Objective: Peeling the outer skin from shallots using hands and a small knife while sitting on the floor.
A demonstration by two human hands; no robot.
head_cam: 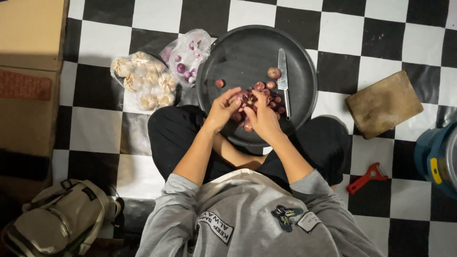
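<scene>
I sit cross-legged on a checkered floor with a round black tray (247, 47) in front of my legs. My left hand (223, 108) and my right hand (261, 116) meet over a small pile of purple shallots (272, 86) at the tray's near side. Both hands pinch one shallot (246, 98) between their fingertips. A knife (283, 81) lies on the tray to the right of the pile, blade pointing away from me. One loose shallot (219, 83) rests to the left of the pile.
A clear bag of garlic bulbs (144, 81) and a clear bag of shallots (186, 54) lie left of the tray. A wooden cutting board (383, 103), a red peeler (366, 178) and a blue container (438, 157) are at right. A beige backpack (62, 219) and cardboard boxes (29, 71) are at left.
</scene>
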